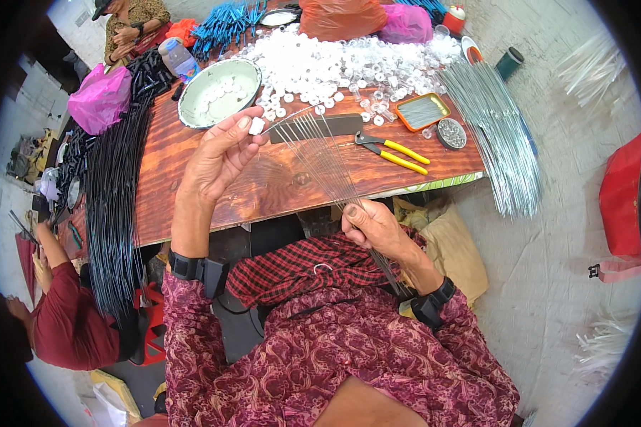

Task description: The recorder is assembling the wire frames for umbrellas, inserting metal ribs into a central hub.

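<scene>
While we face the reddish-brown wooden bench (263, 192), long black rods (114, 206) hang over its left end and a bundle of silvery wires (495, 135) drapes past its right. We see a heap of white and clear plastic discs (335, 64) across its far side, beside an enamel basin (196, 89) holding some discs. Just off the near edge, our right grip (377, 226) is wrapped around a fan of thin wires (327, 164), their tips spread above the bench. Yellow-handled pincers (406, 151) lie near an orange-rimmed tray (404, 120). Near the basin, our left grip (224, 153) pinches a small white piece (256, 126); we cannot tell whether a wire tip enters it.
</scene>
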Action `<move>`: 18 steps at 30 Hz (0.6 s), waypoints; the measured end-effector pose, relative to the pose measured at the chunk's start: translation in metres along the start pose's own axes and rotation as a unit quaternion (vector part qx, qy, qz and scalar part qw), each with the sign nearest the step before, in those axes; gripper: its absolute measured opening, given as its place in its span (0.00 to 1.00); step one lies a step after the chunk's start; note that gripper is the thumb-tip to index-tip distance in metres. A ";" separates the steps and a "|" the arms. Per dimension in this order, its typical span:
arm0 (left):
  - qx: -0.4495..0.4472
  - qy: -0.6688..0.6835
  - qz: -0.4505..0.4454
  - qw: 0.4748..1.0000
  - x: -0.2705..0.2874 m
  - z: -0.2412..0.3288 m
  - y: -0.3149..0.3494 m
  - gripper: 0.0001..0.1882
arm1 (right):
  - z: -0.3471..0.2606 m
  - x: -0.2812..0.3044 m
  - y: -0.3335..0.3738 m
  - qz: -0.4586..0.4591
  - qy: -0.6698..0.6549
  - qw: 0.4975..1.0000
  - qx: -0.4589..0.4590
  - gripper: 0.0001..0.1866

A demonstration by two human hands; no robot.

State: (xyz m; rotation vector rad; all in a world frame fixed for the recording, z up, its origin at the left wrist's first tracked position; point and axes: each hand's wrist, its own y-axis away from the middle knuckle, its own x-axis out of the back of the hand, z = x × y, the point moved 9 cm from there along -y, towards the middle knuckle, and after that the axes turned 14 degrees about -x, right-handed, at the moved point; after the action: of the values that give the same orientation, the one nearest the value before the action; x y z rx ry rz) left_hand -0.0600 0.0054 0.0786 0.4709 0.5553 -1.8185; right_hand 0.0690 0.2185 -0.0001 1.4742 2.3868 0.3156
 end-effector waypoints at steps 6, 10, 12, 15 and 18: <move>0.032 0.097 -0.034 0.994 -0.004 -0.009 0.004 0.22 | -0.003 -0.003 0.002 0.000 0.005 1.000 0.008 0.26; 0.047 0.108 -0.034 0.992 -0.005 -0.014 0.002 0.21 | -0.001 -0.001 0.002 -0.001 0.007 1.000 0.008 0.25; 0.053 0.110 -0.038 0.992 -0.007 -0.016 0.001 0.21 | 0.000 -0.001 0.003 -0.004 0.004 1.000 0.008 0.25; 0.057 0.087 -0.030 0.994 -0.007 -0.018 0.000 0.21 | -0.001 -0.001 0.004 -0.009 0.009 1.000 -0.002 0.25; 0.050 0.062 -0.039 0.996 -0.009 -0.016 0.002 0.19 | -0.002 -0.002 0.003 -0.010 0.011 1.000 0.001 0.25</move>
State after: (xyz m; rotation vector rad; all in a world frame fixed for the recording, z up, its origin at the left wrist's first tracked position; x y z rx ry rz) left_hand -0.0549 0.0215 0.0708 0.6413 0.5757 -1.9074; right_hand 0.0722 0.2178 0.0030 1.4555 2.4175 0.3259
